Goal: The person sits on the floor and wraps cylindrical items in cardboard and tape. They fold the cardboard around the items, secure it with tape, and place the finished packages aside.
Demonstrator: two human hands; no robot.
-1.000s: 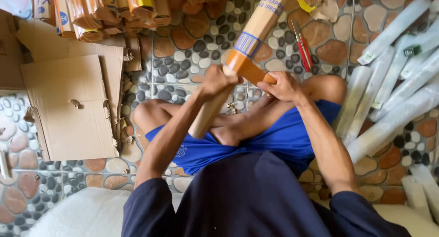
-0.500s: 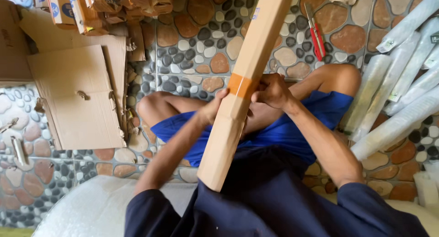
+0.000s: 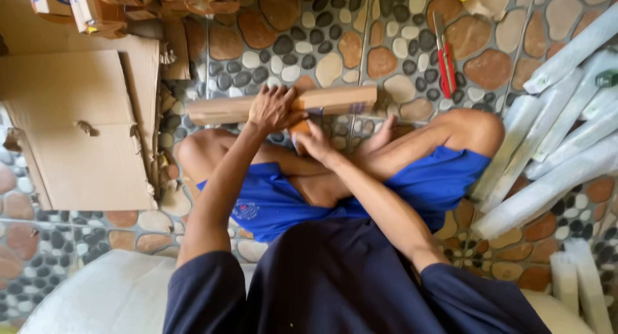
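A long brown cardboard-wrapped package [image 3: 219,108] lies crosswise above my crossed legs, with an orange tape band near its middle. My left hand [image 3: 273,108] wraps over the top of the package at its middle and grips it. Just below, my right hand [image 3: 312,141] presses its fingers against the package's underside at the orange tape. I sit on a pebble-patterned tile floor in blue shorts [image 3: 277,208] and a dark long-sleeved top.
Flattened cardboard sheets [image 3: 77,128] lie at the left, with stacked brown boxes [image 3: 96,5] behind them. Several long white wrapped packages [image 3: 560,153] lie at the right. Red-handled scissors [image 3: 444,54] rest on the floor beyond my knee. A white bag [image 3: 109,295] sits at lower left.
The long package swung from pointing upright and away from me to lying horizontal across my legs. Both hands stayed on its middle.
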